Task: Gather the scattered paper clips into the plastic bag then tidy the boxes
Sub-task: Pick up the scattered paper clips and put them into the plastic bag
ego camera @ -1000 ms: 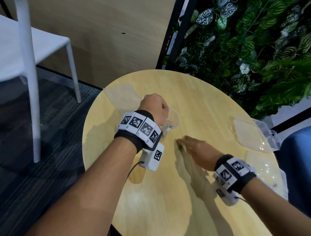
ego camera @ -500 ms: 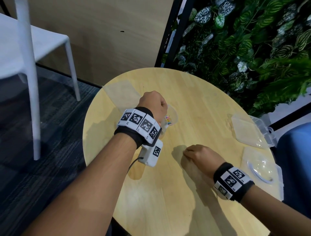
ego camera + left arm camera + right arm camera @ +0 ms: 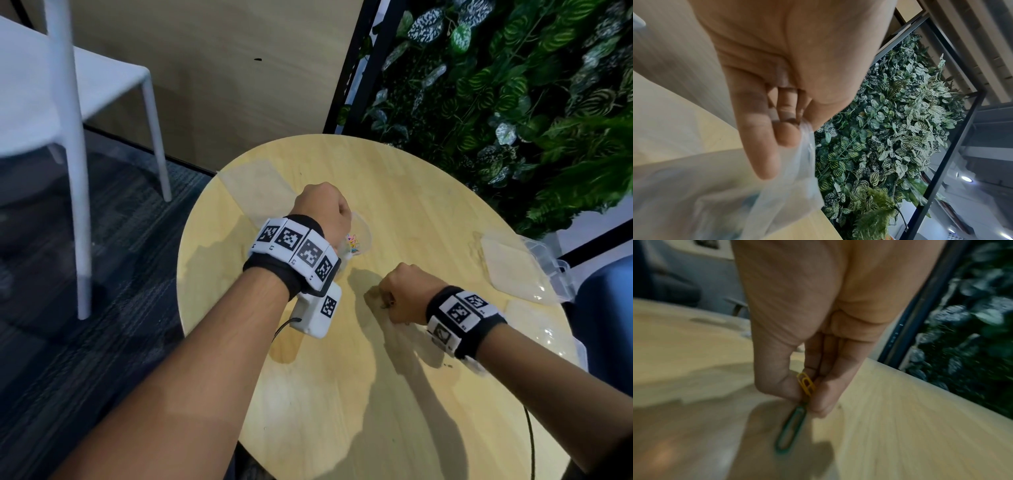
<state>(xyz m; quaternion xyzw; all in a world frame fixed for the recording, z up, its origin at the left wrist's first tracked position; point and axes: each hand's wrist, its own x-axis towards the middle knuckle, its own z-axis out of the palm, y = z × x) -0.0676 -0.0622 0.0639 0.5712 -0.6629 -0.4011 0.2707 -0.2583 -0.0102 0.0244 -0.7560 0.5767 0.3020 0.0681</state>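
Observation:
My left hand is fisted above the round wooden table, pinching the rim of a clear plastic bag that hangs open below it, with coloured paper clips inside. The left wrist view shows the fingers curled over the bag's edge. My right hand hovers low over the table, to the right of the bag. It pinches a green paper clip and a yellow paper clip between thumb and fingers.
Two clear plastic boxes lie at the table's right edge, one further back and one nearer. A flat clear sheet lies at the far left of the table. A white chair stands left, a plant wall behind.
My right hand left the table surface where it lay flat, curled up with the clips in its grip and drew back towards me. The left hand kept holding the bag.

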